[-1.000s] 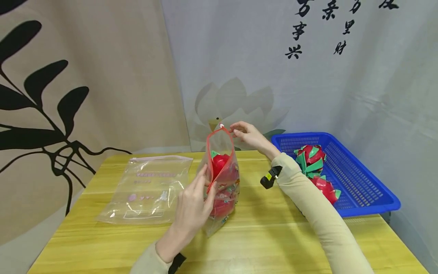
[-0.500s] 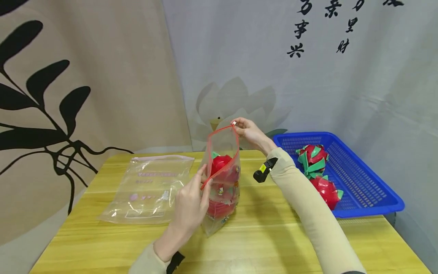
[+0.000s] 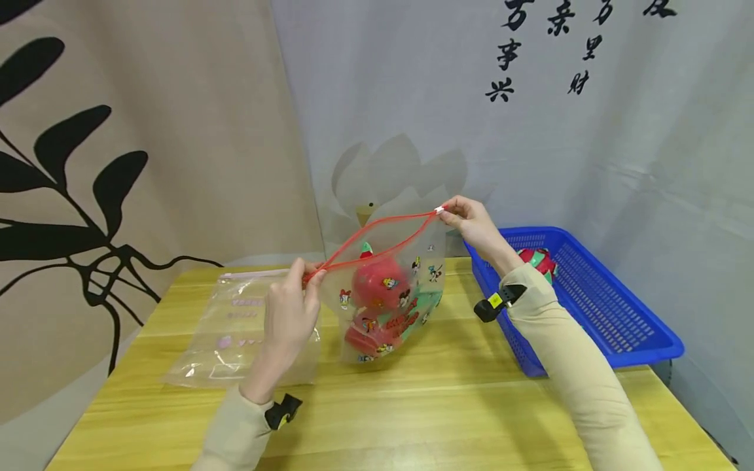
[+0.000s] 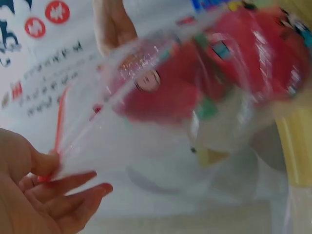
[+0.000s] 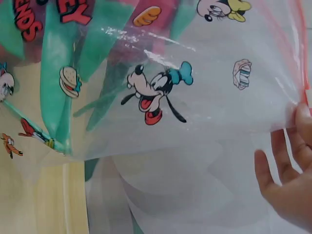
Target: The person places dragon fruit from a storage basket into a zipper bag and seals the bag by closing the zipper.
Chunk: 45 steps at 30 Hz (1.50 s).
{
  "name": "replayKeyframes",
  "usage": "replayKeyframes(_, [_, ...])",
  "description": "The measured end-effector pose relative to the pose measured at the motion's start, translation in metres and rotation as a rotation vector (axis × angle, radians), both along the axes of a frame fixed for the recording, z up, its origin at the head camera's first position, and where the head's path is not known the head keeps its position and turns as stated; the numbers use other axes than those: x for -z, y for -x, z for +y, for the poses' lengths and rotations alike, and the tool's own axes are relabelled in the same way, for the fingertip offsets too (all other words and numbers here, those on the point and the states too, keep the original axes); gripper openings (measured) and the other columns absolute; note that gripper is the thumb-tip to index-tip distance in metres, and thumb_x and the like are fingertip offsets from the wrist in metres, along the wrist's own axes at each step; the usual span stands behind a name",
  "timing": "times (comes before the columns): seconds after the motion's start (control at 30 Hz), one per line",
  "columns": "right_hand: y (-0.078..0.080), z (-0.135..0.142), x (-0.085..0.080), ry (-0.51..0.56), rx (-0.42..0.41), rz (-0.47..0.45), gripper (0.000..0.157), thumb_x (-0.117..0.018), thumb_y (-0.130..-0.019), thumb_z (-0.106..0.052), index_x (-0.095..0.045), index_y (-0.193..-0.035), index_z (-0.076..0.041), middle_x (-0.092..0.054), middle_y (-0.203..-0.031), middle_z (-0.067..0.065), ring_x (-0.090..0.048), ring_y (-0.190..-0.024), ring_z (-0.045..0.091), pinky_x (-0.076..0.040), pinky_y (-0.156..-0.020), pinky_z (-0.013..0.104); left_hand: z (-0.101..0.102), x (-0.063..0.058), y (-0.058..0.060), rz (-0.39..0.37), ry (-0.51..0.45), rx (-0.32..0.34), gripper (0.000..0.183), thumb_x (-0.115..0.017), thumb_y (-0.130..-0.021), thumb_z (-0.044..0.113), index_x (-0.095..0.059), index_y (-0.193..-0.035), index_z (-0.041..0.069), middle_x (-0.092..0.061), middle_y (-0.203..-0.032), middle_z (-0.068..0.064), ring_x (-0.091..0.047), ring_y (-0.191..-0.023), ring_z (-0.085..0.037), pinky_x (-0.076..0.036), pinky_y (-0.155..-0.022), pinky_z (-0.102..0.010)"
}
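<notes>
Closest to me are two pale sleeves (image 3: 232,425), each with a little black camera (image 3: 283,412) at the wrist. They reach over a yellow wood table (image 3: 412,425). I see the person's left hand (image 3: 288,314) pinching the left end of a see-through bag (image 3: 427,275) with thumb and finger, right on its red strip (image 3: 377,221). The other fingers are loose and a bit spread. The bag is in the middle, held up between both hands, and I cannot tell if its bottom touches the wood. Its red edges meet at the ends and part in the middle, so the top gapes. Small cartoon faces are on its side, and big red fruit (image 3: 379,284) with green leaves is inside. Beside it, partly behind the left hand, a flat clear bag (image 3: 203,340) lies on the table. A bit farther, the right hand (image 3: 474,226) pinches the other end, by a small white slider (image 3: 438,210), its other fingers apart. Past the right arm is a blue basket (image 3: 674,347), where I see one red and green ball (image 3: 538,263). At the back hangs pale cloth (image 3: 589,163) with black writing (image 3: 501,55) and a dark plant (image 3: 118,190) on it
</notes>
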State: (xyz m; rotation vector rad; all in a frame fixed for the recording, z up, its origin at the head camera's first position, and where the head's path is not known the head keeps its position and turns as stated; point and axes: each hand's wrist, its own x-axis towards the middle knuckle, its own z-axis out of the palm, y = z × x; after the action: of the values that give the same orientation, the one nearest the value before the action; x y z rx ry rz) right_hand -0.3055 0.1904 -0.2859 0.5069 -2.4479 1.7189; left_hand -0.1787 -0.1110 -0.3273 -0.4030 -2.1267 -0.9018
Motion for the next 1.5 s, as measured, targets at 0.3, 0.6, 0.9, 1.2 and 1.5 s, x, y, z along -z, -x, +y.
replayKeyframes(0.3, [-0.019, 0.013, 0.006, -0.039, 0.073, 0.064, 0.011, -0.058, -0.094, -0.015, -0.063, -0.096, -0.005, -0.063, -0.083, -0.02, -0.059, -0.089, 0.002, -0.046, -0.085, 0.026, -0.027, -0.005, 0.035, -0.006, -0.047, -0.036, 0.015, -0.065, -0.087, 0.009, -0.06, -0.084, -0.005, -0.062, -0.057, -0.015, -0.022, -0.04, 0.003, -0.017, -0.037, -0.014])
replayKeyframes(0.6, [-0.033, 0.017, 0.024, -0.145, 0.117, 0.124, 0.018, -0.064, -0.091, -0.02, -0.066, -0.097, -0.003, -0.069, -0.092, -0.006, -0.064, -0.081, 0.005, -0.05, -0.072, 0.029, -0.04, 0.001, 0.057, -0.103, -0.075, 0.025, 0.011, -0.064, -0.088, 0.007, -0.062, -0.086, -0.003, -0.063, -0.062, -0.016, -0.027, -0.04, 0.001, -0.021, -0.037, -0.016])
replayKeyframes(0.9, [-0.035, 0.019, 0.024, -0.156, 0.139, 0.125, 0.023, -0.065, -0.09, -0.026, -0.068, -0.099, -0.005, -0.07, -0.099, 0.008, -0.069, -0.087, 0.022, -0.047, -0.068, 0.026, -0.044, 0.004, 0.062, -0.104, -0.03, 0.063, 0.011, -0.065, -0.088, 0.008, -0.063, -0.089, -0.003, -0.073, -0.084, -0.019, -0.027, -0.037, 0.0, -0.026, -0.036, -0.017])
replayKeyframes(1.2, [-0.035, 0.013, 0.025, -0.162, 0.154, 0.161, 0.023, -0.066, -0.09, -0.026, -0.07, -0.098, -0.005, -0.073, -0.094, 0.009, -0.065, -0.08, 0.004, -0.047, -0.068, 0.022, -0.048, -0.002, 0.067, -0.099, 0.042, -0.015, 0.016, -0.063, -0.089, 0.01, -0.063, -0.09, -0.005, -0.072, -0.087, -0.024, -0.021, -0.037, 0.0, -0.019, -0.036, -0.017])
replayKeyframes(1.5, [-0.038, 0.006, 0.015, -0.128, 0.181, 0.207, 0.02, -0.067, -0.089, -0.023, -0.071, -0.094, -0.004, -0.073, -0.088, 0.004, -0.064, -0.08, 0.004, -0.048, -0.069, 0.019, -0.053, -0.006, 0.077, -0.047, -0.004, -0.031, 0.015, -0.064, -0.087, 0.01, -0.063, -0.086, -0.005, -0.073, -0.081, -0.019, -0.02, -0.036, 0.003, -0.017, -0.035, -0.015])
